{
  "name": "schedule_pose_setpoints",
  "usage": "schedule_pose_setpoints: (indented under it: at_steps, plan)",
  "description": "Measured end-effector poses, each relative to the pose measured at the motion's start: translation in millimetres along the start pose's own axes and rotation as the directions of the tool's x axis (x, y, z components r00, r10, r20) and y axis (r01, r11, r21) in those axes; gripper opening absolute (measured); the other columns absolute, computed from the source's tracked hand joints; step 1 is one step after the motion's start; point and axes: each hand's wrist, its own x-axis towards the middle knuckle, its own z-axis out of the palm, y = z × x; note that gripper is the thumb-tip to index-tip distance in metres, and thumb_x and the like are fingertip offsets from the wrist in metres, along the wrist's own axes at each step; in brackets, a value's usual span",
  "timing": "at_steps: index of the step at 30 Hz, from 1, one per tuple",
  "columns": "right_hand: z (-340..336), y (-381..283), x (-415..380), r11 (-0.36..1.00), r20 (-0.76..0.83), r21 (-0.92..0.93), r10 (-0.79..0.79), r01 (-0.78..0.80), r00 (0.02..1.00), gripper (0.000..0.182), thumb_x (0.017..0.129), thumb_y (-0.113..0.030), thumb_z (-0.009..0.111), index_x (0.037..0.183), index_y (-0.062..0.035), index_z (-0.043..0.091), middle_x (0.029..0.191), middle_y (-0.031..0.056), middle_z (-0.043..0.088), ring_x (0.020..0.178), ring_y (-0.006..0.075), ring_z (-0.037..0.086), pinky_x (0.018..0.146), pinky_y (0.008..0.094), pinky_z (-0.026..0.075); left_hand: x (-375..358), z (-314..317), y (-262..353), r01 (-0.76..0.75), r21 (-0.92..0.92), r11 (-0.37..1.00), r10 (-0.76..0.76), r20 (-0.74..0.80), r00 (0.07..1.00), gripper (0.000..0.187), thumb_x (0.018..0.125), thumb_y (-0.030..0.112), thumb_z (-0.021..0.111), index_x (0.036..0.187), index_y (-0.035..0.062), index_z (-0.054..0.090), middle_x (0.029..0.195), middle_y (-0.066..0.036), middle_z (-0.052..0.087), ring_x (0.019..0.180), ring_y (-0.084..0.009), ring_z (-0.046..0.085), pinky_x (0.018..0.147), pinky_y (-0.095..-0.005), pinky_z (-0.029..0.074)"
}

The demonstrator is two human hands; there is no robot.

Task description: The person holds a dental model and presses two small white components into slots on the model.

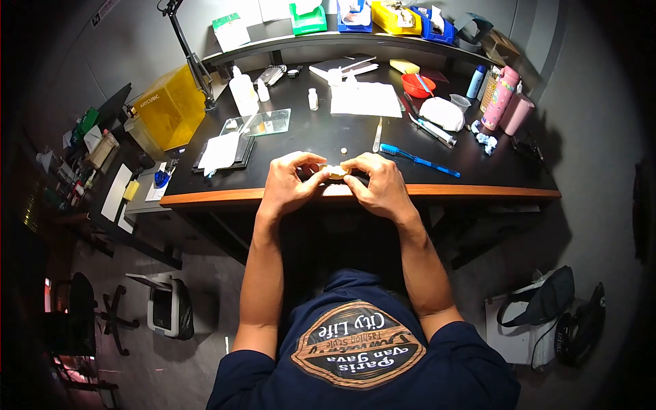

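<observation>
Over the front edge of the black desk (pixel 301 134), my two hands meet around a small pale yellow piece (pixel 336 173), too small to name surely. My left hand (pixel 290 181) pinches its left side, with something small and dark red (pixel 314 167) by the fingers. On the right side, the thumb and fingertips of my right hand (pixel 379 183) close on the same piece. Just beyond the fingers lies a small whitish round bit (pixel 344 150). A slim metal tool (pixel 377 135) and a blue toothbrush (pixel 420 160) rest beyond and beside my right hand.
Left on the desk are a glass plate (pixel 273 121), white paper (pixel 220 152) and a white bottle (pixel 244 92). Paper sheets (pixel 365 100), a red bowl (pixel 417 85), a white pouch (pixel 442 114) and a pink bottle (pixel 501 99) stand farther back. A lamp arm (pixel 188 55) rises at left.
</observation>
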Motion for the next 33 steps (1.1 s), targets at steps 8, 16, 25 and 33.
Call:
schedule_pose_setpoints:
  at_steps: [8, 16, 25, 33]
  plan:
    - [-0.1, -0.6, -0.4, 1.0, -0.004, 0.008, 0.003, -0.003, 1.0, 0.02, 0.091, -0.013, 0.079, 0.108, -0.0023, 0.081, 0.104, 0.0165, 0.079, 0.099, 0.035, 0.077, 0.089, 0.0421, 0.06, 0.3, 0.0, -0.3, -0.002, 0.003, 1.0, 0.002, -0.002, 1.0, 0.028, 0.089, 0.019, 0.09, 0.111, 0.0033, 0.083, 0.084, -0.006, 0.078, 0.071, -0.0085, 0.068, 0.067, -0.0267, 0.054]
    - [-0.1, -1.3, -0.1, 1.0, -0.006, 0.005, 0.005, -0.005, 1.0, 0.02, 0.091, -0.013, 0.08, 0.108, -0.0023, 0.081, 0.104, 0.0161, 0.079, 0.099, 0.0346, 0.077, 0.088, 0.0421, 0.06, 0.0, 0.3, -1.3, -0.004, 0.003, 1.0, 0.004, -0.004, 1.0, 0.027, 0.089, 0.019, 0.09, 0.111, 0.004, 0.083, 0.084, -0.004, 0.078, 0.071, -0.0077, 0.067, 0.066, -0.0262, 0.054]
    - [-0.1, -1.2, 0.1, 1.0, -0.002, 0.008, 0.01, -0.01, 1.0, 0.02, 0.091, -0.013, 0.08, 0.107, -0.0016, 0.081, 0.104, 0.0166, 0.079, 0.098, 0.0349, 0.077, 0.088, 0.0422, 0.06, -0.1, -0.2, -1.8, 0.015, 0.011, 1.0, -0.015, 0.003, 1.0, 0.028, 0.089, 0.019, 0.091, 0.111, 0.0035, 0.083, 0.085, -0.005, 0.078, 0.072, -0.0085, 0.069, 0.067, -0.0266, 0.055]
    - [-0.4, -1.5, -0.2, 1.0, -0.002, -0.002, 0.007, -0.007, 1.0, 0.02, 0.091, -0.014, 0.08, 0.107, -0.0014, 0.081, 0.104, 0.0166, 0.08, 0.099, 0.0349, 0.077, 0.089, 0.0421, 0.06, 0.3, 0.4, 1.0, 0.031, -0.013, 0.999, -0.031, -0.009, 0.999, 0.028, 0.088, 0.022, 0.091, 0.108, 0.0047, 0.083, 0.084, -0.008, 0.078, 0.072, -0.0147, 0.072, 0.067, -0.0298, 0.057]
